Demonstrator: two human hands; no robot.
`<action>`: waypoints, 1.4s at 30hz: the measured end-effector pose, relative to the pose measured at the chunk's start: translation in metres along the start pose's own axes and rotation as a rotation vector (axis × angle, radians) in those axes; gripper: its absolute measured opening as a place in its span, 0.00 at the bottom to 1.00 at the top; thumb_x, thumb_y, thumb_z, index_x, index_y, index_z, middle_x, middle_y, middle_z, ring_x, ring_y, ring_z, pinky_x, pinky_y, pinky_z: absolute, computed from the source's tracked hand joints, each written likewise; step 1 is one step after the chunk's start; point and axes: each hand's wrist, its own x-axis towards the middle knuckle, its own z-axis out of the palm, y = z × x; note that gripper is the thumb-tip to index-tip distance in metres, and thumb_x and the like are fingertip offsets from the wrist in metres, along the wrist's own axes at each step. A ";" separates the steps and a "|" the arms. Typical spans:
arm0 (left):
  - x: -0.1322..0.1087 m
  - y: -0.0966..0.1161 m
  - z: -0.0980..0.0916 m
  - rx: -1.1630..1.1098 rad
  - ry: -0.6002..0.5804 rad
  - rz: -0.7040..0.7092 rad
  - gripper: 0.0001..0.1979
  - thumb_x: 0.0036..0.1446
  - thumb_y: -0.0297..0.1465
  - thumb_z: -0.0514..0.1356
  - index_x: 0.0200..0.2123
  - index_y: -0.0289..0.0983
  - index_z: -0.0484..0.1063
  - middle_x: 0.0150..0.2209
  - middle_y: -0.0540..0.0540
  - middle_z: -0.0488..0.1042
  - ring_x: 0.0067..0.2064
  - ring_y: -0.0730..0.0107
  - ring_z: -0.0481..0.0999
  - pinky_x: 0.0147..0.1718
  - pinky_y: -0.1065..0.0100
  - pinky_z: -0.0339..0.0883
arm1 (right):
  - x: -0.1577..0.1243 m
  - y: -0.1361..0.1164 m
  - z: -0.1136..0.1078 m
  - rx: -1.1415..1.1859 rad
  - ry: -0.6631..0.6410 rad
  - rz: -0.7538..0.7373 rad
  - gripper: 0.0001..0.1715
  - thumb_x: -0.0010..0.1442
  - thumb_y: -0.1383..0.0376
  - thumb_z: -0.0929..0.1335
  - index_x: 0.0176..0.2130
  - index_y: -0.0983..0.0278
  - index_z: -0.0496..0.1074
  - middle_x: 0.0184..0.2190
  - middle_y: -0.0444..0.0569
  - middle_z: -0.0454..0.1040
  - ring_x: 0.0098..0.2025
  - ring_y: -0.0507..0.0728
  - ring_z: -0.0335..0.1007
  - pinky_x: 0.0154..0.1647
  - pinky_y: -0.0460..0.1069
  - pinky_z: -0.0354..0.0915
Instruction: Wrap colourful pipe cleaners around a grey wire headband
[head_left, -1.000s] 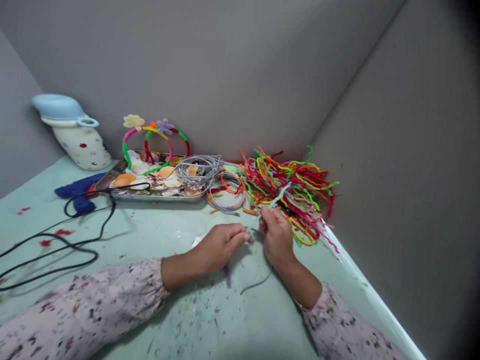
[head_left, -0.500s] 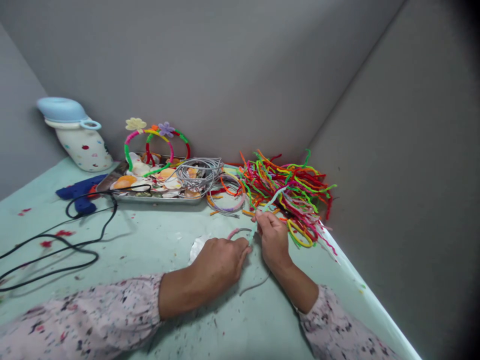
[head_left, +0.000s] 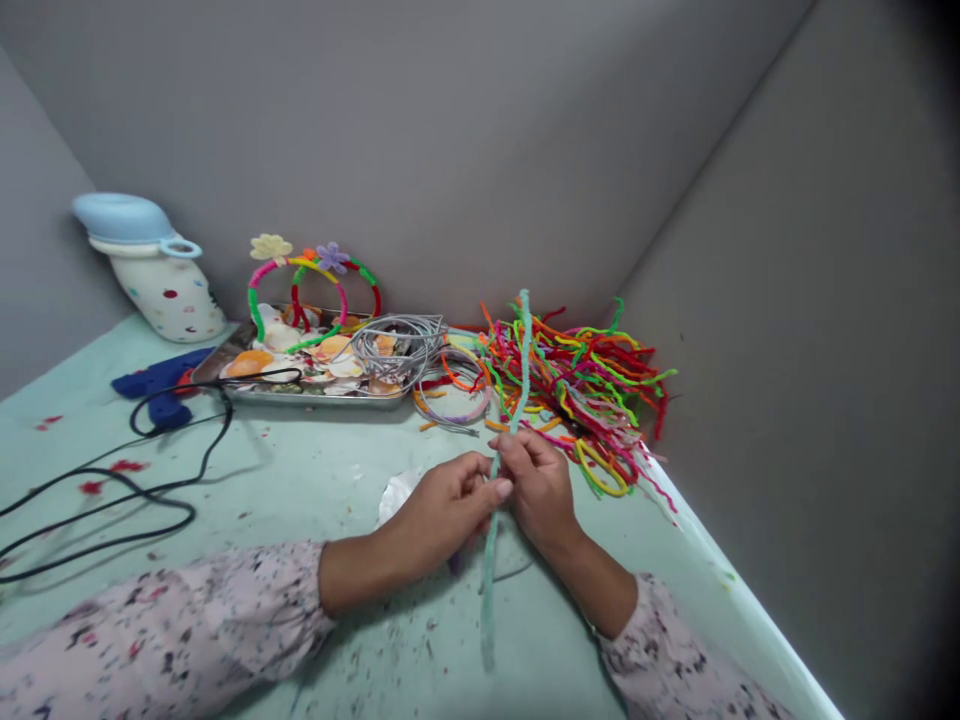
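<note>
A pale mint-green pipe cleaner (head_left: 524,370) stands nearly upright between my hands, one end above the fingers and the other hanging below them. My right hand (head_left: 540,490) is closed on it in a pinch of thumb and forefinger. My left hand (head_left: 442,510) is closed beside it, with the thumb against the pipe cleaner where it crosses the fingers. Below the hands a thin grey wire (head_left: 517,572) curves out. A small purple bit (head_left: 454,563) shows under my left hand; the rest of the wire is hidden by the hands.
Behind lie a heap of colourful pipe cleaners (head_left: 600,375), coiled grey wire (head_left: 397,345) and a metal tray (head_left: 322,400) of shells. Two flower-topped hoops (head_left: 253,300) stand there. At left are a blue glue gun (head_left: 161,380), its black cord (head_left: 187,510) and a bottle (head_left: 161,290).
The mint pipe cleaner has swung from a rightward slant to nearly upright, and its lower end now hangs below the hands. My left hand has turned, showing its thumb; the pink-wrapped wire is now hidden.
</note>
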 end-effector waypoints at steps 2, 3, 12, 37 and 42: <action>0.001 -0.001 -0.001 -0.046 0.002 -0.026 0.16 0.60 0.44 0.51 0.30 0.37 0.63 0.17 0.56 0.61 0.17 0.79 0.56 0.17 0.75 0.50 | 0.001 0.001 0.001 0.099 0.001 0.025 0.15 0.55 0.55 0.69 0.26 0.63 0.71 0.17 0.38 0.59 0.21 0.48 0.52 0.23 0.45 0.53; 0.001 -0.001 -0.001 -0.050 0.009 -0.034 0.17 0.60 0.44 0.51 0.28 0.36 0.63 0.16 0.56 0.60 0.17 0.79 0.55 0.18 0.75 0.50 | 0.003 0.002 0.000 0.164 0.012 0.044 0.14 0.55 0.56 0.70 0.26 0.63 0.70 0.17 0.37 0.58 0.20 0.48 0.51 0.22 0.45 0.51; 0.000 0.002 0.001 0.075 -0.001 0.043 0.21 0.63 0.38 0.46 0.19 0.37 0.57 0.12 0.58 0.57 0.18 0.78 0.58 0.57 0.65 0.50 | 0.033 0.003 -0.020 0.408 0.310 0.064 0.14 0.52 0.56 0.71 0.26 0.64 0.70 0.16 0.37 0.60 0.18 0.46 0.51 0.19 0.43 0.47; -0.011 0.013 0.008 0.280 -0.006 0.023 0.19 0.62 0.38 0.45 0.25 0.36 0.68 0.18 0.55 0.58 0.29 0.71 0.66 0.50 0.66 0.57 | 0.065 -0.024 -0.066 0.454 0.422 0.015 0.13 0.52 0.58 0.71 0.28 0.66 0.71 0.16 0.36 0.60 0.16 0.44 0.51 0.14 0.41 0.45; -0.014 0.013 0.009 0.294 -0.088 0.035 0.20 0.62 0.39 0.46 0.26 0.36 0.69 0.24 0.52 0.65 0.32 0.71 0.67 0.44 0.70 0.60 | 0.065 -0.029 -0.067 0.533 0.531 0.058 0.09 0.48 0.63 0.71 0.25 0.65 0.68 0.16 0.36 0.61 0.15 0.43 0.50 0.12 0.40 0.44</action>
